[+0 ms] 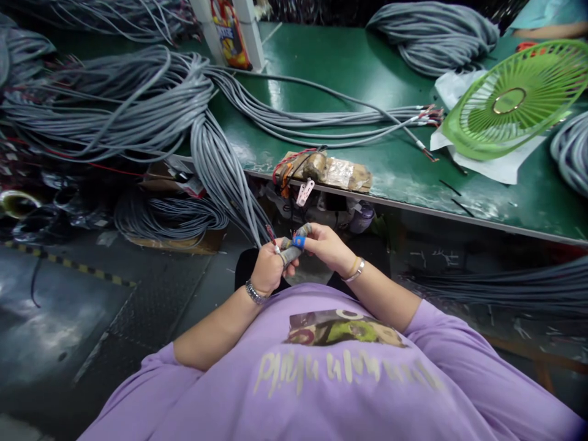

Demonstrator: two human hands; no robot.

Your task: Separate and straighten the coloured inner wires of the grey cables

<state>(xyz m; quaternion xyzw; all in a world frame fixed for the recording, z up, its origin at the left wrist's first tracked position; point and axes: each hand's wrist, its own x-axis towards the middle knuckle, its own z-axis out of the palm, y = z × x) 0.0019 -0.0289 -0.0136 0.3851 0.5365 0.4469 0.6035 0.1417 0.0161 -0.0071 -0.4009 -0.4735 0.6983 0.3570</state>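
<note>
At six o'clock of the desk (312,55), below its edge: left hand (267,268) closed around a cable (271,234), reddish cores bared and pointing up past the fist; right hand (329,250) just beside, thumb and fingers pinched at fine wires (294,233), exact grip too small to tell. At ten to eleven o'clock from there, a hanging bundle (225,165), running up to a heap (114,104). At one to two o'clock, more lines (298,119) flat on the desk, ends bared, with white sleeves: by the look of it, stripping finished there. Apparently midway with the end in the fist; impossible to tell how many in the bundle done or left, tips mostly hidden. Farther at two o'clock, a fan (509,101); at one, a coil (436,33).
</note>
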